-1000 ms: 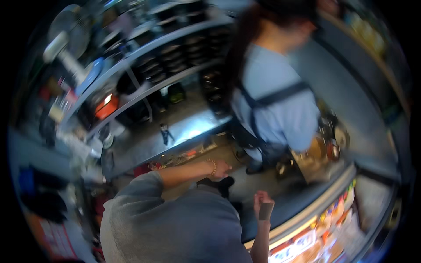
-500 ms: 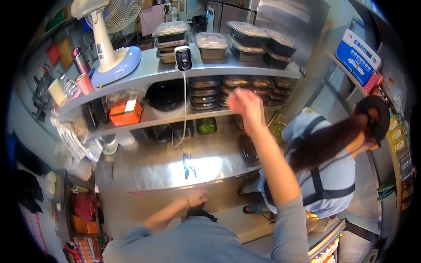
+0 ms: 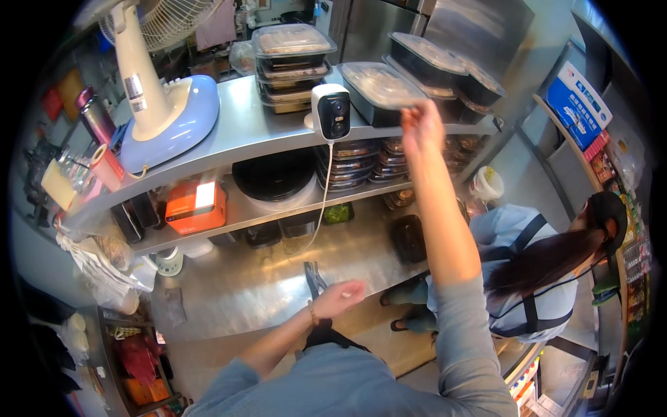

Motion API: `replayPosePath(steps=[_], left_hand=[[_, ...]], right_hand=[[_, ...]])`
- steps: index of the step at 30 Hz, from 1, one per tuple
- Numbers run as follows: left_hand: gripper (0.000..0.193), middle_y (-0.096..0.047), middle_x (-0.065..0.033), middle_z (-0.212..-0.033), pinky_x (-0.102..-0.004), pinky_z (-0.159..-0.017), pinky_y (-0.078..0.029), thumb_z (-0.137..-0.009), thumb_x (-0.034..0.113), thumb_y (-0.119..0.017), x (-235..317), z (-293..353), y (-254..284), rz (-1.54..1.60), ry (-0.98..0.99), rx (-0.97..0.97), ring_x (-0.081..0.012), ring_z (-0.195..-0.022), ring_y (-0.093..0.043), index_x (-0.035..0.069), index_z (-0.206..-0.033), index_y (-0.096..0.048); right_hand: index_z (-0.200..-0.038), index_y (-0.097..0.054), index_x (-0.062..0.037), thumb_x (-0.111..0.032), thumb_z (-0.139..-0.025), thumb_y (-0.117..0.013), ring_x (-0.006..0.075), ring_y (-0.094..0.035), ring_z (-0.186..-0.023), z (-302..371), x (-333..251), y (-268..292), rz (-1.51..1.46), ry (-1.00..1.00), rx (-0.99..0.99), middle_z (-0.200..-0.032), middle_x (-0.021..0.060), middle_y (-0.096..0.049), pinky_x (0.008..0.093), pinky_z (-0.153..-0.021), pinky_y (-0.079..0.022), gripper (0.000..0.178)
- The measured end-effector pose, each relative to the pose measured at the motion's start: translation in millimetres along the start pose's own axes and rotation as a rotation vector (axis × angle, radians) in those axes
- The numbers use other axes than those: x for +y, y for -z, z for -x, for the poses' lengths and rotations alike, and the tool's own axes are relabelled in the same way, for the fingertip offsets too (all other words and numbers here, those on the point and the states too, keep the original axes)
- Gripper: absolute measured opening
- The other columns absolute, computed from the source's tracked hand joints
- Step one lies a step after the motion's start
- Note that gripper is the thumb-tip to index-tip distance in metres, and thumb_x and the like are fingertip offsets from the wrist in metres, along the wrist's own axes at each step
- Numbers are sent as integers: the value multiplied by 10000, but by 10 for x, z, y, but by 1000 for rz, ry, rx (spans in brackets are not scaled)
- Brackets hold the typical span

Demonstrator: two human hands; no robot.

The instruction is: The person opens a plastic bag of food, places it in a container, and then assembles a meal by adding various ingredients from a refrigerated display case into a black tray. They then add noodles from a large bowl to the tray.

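At the top shelf's front edge my right hand is raised with its fingers closed at the near right corner of a black food container with a clear lid. Part of the fingers is hidden by the lid's corner. Over the worktop's front edge hangs my left hand, loosely curled, with nothing visible in it. Just beyond it lie dark tongs on the steel worktop. Lidded containers are stacked left of that container, and others stand to its right.
A white camera with a hanging cable stands on the shelf, right of a fan. Below are an orange box, a black bowl and stacked containers. A co-worker stands close on my right.
My view has moved nearer the shelf. My right hand has reached the container's lid corner from free air. The left hand has come forward over the worktop edge, and the co-worker has shifted slightly right.
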State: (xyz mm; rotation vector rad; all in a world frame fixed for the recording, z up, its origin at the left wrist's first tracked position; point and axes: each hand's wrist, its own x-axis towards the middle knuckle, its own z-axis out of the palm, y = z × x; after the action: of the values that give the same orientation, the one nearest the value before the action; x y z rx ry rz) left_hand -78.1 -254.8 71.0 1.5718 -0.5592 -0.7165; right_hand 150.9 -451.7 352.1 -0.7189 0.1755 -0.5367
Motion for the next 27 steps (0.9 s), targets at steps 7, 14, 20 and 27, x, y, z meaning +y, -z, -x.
replayPosePath(steps=[7, 14, 20, 27], left_hand=[[902, -386, -149, -1489, -574, -1066, -370, -828, 665, -557, 1335, -1098, -179, 1337, -380, -349, -331, -1349, -400, 261, -1534, -165], [714, -435, -99, -1459, -447, -1081, -392, -933, 589, -471, 1033, -1120, -1200, 1310, 139, -731, -280, -1302, -456, 92, -1438, -383], [692, -445, -100, -1446, -446, -1072, -401, -939, 572, -468, 424, -778, -2136, 1059, 626, -974, -279, -1290, -467, 91, -1430, -392], [666, -457, -102, -1432, -444, -1062, -411, -945, 552, -465, 268, -158, -3223, 884, 906, -1205, -279, -1276, -479, 89, -1420, -401]], right_hand=[[-1003, -573, -54, -114, -889, -579, 99, -596, -820, 2009, -879, 1247, 113, 137, 95, -916, 37, -648, 250, -721, -488, 129], [-932, -560, -39, -213, -917, -668, 193, -672, -720, 3601, -1225, 2529, 510, -199, 193, -818, 74, -670, 308, -686, -548, 205], [-1120, -609, 3, -345, -851, -715, 269, -608, -925, 3738, -2090, 3418, 1501, 348, 294, -995, 153, -601, 336, -764, -494, 452], [-1044, -690, 0, -224, -819, -765, 70, -579, -766, 4373, -2874, 3911, 725, -338, 41, -835, -1, -655, 248, -679, -462, 326]])
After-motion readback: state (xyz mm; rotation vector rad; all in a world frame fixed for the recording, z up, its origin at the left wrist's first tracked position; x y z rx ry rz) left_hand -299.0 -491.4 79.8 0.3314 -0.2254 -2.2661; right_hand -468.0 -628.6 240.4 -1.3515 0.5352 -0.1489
